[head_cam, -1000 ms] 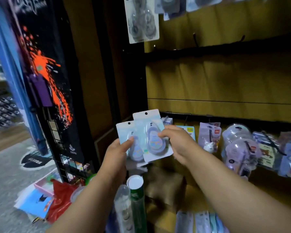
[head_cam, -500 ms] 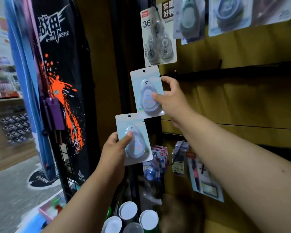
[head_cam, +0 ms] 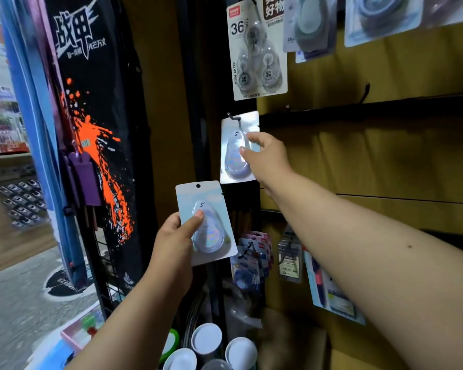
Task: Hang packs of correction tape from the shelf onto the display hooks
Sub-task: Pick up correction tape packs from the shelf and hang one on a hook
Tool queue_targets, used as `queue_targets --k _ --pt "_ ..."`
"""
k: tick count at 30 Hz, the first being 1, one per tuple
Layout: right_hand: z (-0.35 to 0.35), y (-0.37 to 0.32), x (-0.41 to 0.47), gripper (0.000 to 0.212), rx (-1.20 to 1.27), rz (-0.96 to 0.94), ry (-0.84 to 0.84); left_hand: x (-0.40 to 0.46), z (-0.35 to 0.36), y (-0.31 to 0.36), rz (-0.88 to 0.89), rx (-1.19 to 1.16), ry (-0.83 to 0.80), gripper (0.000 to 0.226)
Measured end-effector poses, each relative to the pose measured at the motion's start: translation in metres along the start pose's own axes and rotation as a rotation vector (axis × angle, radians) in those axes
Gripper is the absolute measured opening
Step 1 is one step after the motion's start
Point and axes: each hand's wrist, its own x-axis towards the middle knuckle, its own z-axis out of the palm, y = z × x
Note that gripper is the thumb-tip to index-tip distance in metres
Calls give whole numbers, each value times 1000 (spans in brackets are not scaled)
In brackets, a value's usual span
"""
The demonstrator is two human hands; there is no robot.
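Two blister packs of correction tape, each a pale card with an oval dispenser. My right hand (head_cam: 267, 158) grips the upper pack (head_cam: 234, 153) by its right side, and the black display hook (head_cam: 235, 120) passes through the pack's top hole. Lower down, my left hand (head_cam: 175, 244) holds the second pack (head_cam: 207, 225) upright, thumb on the blister, its punched hole free. An empty black hook (head_cam: 365, 93) sticks out of the wooden panel further right.
A three-piece value pack (head_cam: 258, 52) and other tape packs (head_cam: 380, 17) hang above. Smaller stationery packs (head_cam: 254, 260) hang below. White-capped tubes (head_cam: 207, 340) stand at the bottom. A black printed bag (head_cam: 91, 129) on a wire rack fills the left.
Both hands rose from the shelf with a pack each. My right hand carried its pack up and left onto the black hook; my left hand stays lower with the other pack.
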Motion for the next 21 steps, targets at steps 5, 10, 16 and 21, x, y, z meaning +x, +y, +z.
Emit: queue_targets --k 5,10,16,21 --pt "-6 -4 4 55 -111 93 -131 1 7 6 59 47 -8 33" --pt "-14 -1 -13 70 -218 63 -114 8 27 31 176 63 -36 37" --pt "-12 -4 -37 84 150 -86 -278 19 57 64 317 118 -48 32" --pt "-9 -14 -32 63 75 -139 -159 32 71 78 330 115 -51 32"
